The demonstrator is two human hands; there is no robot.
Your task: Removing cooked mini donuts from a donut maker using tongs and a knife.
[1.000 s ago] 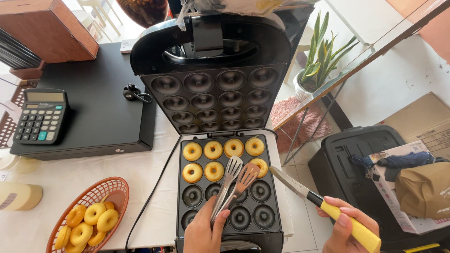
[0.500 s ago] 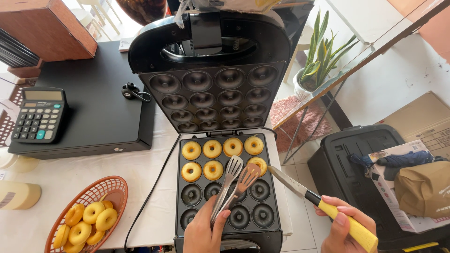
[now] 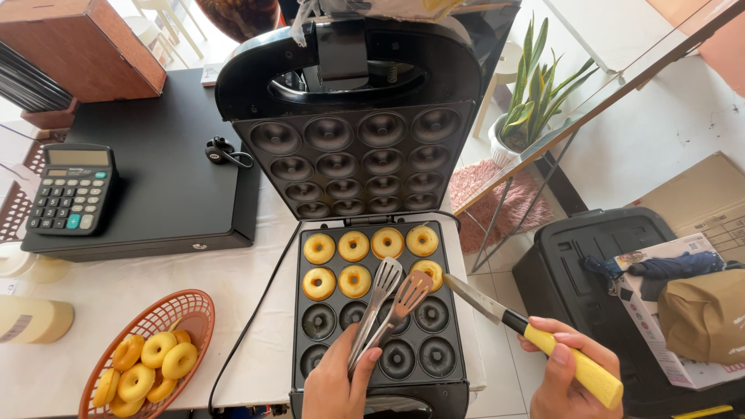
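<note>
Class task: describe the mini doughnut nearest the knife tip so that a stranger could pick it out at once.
Find the open black doughnut maker. In its lower plate, second row, it is the rightmost golden doughnut, beside the tongs. Unlike the others, it sits alone past an empty mould.

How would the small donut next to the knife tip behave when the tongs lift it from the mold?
The donut looks puffed and small, so probably light and soft; the tongs might dent it if squeezed hard. Its round ring shape could roll if dropped. It sits snug in its mold, so it may stick slightly.

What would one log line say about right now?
left hand: holds tongs over doughnut maker | right hand: holds knife | seven doughnuts in moulds
</note>
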